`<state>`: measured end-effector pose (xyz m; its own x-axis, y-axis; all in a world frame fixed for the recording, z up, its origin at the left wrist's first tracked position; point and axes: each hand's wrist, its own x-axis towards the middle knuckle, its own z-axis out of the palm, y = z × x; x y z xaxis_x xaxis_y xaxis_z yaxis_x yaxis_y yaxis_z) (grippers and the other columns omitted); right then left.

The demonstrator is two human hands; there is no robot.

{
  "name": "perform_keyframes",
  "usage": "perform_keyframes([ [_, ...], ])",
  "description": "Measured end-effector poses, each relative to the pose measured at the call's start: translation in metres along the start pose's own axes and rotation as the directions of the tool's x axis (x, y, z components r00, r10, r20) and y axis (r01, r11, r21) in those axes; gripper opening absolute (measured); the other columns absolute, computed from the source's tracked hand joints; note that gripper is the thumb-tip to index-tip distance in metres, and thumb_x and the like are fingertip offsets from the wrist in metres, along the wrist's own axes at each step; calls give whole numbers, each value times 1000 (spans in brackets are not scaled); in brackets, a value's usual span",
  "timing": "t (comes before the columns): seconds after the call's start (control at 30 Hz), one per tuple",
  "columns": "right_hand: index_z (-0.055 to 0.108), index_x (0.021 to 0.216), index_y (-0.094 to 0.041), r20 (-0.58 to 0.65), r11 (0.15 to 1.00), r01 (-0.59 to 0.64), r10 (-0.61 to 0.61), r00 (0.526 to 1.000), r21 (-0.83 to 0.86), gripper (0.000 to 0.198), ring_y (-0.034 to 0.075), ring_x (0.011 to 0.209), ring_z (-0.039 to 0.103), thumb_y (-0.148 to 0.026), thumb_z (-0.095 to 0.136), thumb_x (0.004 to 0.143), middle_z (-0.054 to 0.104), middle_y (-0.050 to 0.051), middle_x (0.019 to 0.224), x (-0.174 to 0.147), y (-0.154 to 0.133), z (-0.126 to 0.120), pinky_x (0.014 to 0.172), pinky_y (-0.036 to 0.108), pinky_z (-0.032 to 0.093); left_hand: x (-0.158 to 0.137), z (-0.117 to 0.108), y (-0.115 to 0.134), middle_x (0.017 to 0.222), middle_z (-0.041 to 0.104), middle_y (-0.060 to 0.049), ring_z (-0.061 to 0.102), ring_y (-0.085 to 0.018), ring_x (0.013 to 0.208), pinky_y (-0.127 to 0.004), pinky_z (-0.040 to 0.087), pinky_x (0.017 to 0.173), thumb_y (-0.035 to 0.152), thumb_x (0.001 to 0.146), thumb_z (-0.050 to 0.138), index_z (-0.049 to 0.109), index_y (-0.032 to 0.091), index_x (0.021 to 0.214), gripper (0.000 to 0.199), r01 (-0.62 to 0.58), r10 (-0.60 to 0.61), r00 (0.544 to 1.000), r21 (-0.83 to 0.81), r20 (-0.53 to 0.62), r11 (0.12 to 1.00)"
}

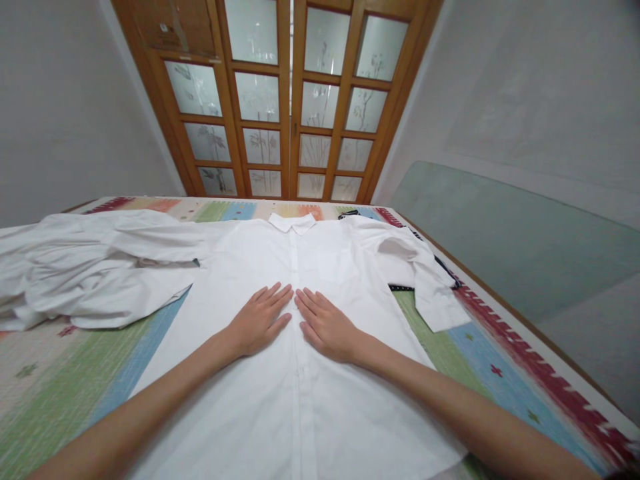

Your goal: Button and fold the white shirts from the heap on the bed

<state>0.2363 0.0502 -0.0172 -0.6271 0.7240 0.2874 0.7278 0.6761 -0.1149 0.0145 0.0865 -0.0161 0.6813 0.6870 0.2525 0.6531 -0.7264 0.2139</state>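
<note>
A white button-up shirt (240,413) lies front side up on a striped, multicoloured cloth (100,373), its collar (293,223) at the far end. My left hand (261,317) rests flat on the shirt just left of the button placket. Across the placket, my right hand (324,322) lies flat too, its fingertips close to those of the left. Both hands have their fingers stretched out and hold nothing. The shirt's right-hand sleeve (435,293) is bent down over the cloth, partly on a dark item (401,288) beneath it.
Crumpled white fabric (85,267) is heaped at the left, meeting the shirt's left side. A greenish panel (500,233) stands along the right edge. Beyond the far edge are wooden doors with glass panes (290,100), with pale walls (540,80) on both sides.
</note>
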Motion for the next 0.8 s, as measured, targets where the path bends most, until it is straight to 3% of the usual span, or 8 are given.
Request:
perform_keyframes([
  [0.23,27,152,-6,101,1000,5,-7,995,15,66,30,150,8,-44,40,100,24,20,158,-32,-30,-15,120,54,20,-33,-9,11,160,28,-6,20,-27,149,-48,19,120,46,102,28,24,22,155,58,-76,62,993,142,99,987],
  [0.43,20,154,-4,205,993,29,-52,977,112,78,32,150,1,-53,41,97,13,22,161,-55,-55,-28,121,54,11,-63,-18,41,162,22,-5,13,-27,150,-50,13,121,48,101,29,14,26,157,62,-105,85,982,113,170,988],
  [0.53,28,152,-3,267,977,49,-105,958,206,80,32,149,13,-55,46,95,21,23,159,-57,-60,-48,121,49,16,-73,-22,54,161,24,-5,16,-27,150,-50,16,121,47,101,31,16,26,156,61,-99,86,978,60,188,993],
  [0.63,58,132,-11,285,945,3,-102,953,328,53,29,135,44,-47,53,93,53,18,142,-49,-60,-68,111,41,35,-78,-26,61,159,31,-5,24,-27,148,-52,23,119,41,101,36,31,28,152,53,-93,93,981,-3,172,996],
  [0.7,71,108,-15,280,920,-96,-16,960,380,31,23,111,61,-38,57,92,70,12,115,-43,-60,-73,95,34,44,-79,-28,64,156,38,-6,32,-28,144,-53,29,117,35,99,41,44,29,145,46,-88,93,984,-41,154,995],
  [0.8,71,85,-17,310,884,-273,157,938,380,21,17,77,63,-36,63,87,72,6,83,-35,-62,-65,71,27,44,-77,-31,69,149,48,-8,43,-28,136,-51,39,110,27,94,50,64,27,126,34,-73,85,991,-114,104,991],
])
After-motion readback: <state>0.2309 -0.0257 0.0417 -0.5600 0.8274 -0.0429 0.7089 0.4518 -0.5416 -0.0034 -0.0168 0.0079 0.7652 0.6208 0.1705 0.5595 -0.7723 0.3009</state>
